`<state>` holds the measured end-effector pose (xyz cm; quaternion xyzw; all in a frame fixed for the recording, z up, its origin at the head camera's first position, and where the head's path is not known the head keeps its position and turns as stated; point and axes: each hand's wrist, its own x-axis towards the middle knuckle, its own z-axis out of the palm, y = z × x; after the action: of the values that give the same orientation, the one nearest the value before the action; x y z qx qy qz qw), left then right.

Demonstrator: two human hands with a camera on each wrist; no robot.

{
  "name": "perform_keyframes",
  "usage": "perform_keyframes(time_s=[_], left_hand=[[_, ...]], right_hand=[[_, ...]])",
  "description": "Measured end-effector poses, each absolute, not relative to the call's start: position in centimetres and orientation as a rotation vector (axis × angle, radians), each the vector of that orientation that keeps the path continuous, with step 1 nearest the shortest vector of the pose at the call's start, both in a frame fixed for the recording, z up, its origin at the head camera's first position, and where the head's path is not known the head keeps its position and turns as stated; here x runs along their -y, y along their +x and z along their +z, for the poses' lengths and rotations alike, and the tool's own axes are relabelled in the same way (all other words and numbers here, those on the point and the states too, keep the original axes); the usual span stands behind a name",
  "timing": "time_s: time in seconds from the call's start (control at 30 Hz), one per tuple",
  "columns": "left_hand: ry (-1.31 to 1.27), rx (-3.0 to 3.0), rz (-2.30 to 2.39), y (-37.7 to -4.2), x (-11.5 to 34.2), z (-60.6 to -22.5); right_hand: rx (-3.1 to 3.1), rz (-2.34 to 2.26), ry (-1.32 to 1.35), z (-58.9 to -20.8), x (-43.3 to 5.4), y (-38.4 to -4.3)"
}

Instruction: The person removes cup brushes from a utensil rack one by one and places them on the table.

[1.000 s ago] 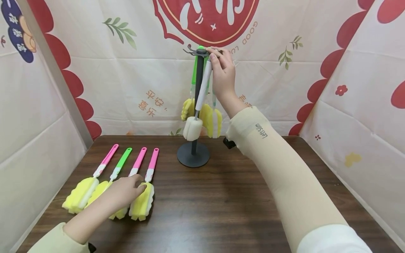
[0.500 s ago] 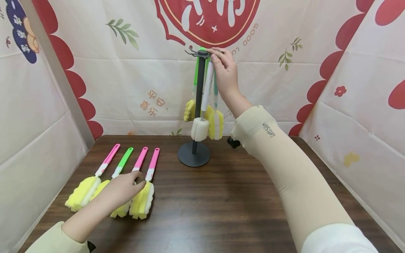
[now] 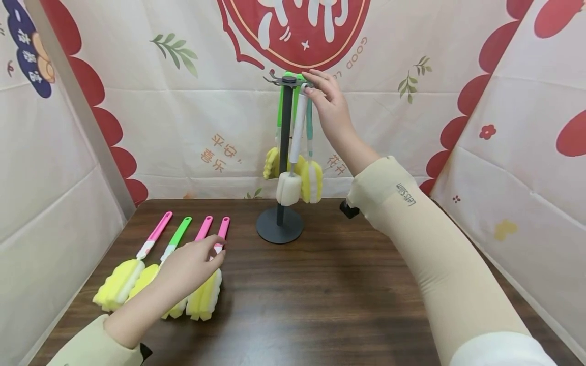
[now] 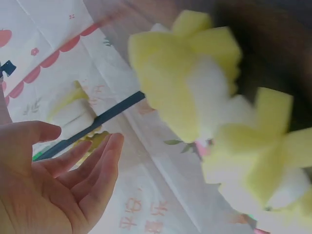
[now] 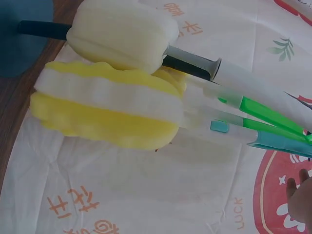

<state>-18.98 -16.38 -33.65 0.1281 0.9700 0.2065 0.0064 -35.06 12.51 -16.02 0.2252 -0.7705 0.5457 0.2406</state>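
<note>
A white-handled bottle brush (image 3: 299, 127) with a white sponge head hangs from a hook of the dark rack (image 3: 279, 227). My right hand (image 3: 330, 104) is at the top of its handle, thumb at the handle's end and fingers stretched toward the hooks. Beside it hang a teal-handled brush (image 3: 312, 183) with a yellow and white sponge, and green-handled brushes (image 3: 280, 112) behind the post. On the left, my left hand (image 3: 197, 259) hovers over the rightmost pink-handled brush (image 3: 203, 300), fingers loosely bent. The left wrist view shows that hand (image 4: 68, 195) holding nothing.
Several brushes with yellow and white sponges lie in a row at the left, among them a green-handled brush (image 3: 179, 230) and a far-left pink-handled brush (image 3: 160, 226). The wooden table (image 3: 348, 305) ends at a printed cloth backdrop (image 3: 389, 132).
The white brush has swung to hang closer to upright, and my right hand's fingers have loosened at its top. My left hand has shifted right and slightly forward over the rightmost pink-handled brush.
</note>
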Motion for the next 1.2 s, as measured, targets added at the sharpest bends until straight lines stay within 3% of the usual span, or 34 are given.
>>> perform_keyframes(time_s=[0.43, 1.2], left_hand=[[0.57, -3.172, 0.787, -20.5, 12.2, -30.6], [0.788, -3.272, 1.128, -24.2, 9.9, -25.3]], right_hand=[[2.072, 1.51, 0.559, -17.1, -13.5, -33.3], [2.098, 1.493, 0.709, -21.0, -15.7, -30.5]])
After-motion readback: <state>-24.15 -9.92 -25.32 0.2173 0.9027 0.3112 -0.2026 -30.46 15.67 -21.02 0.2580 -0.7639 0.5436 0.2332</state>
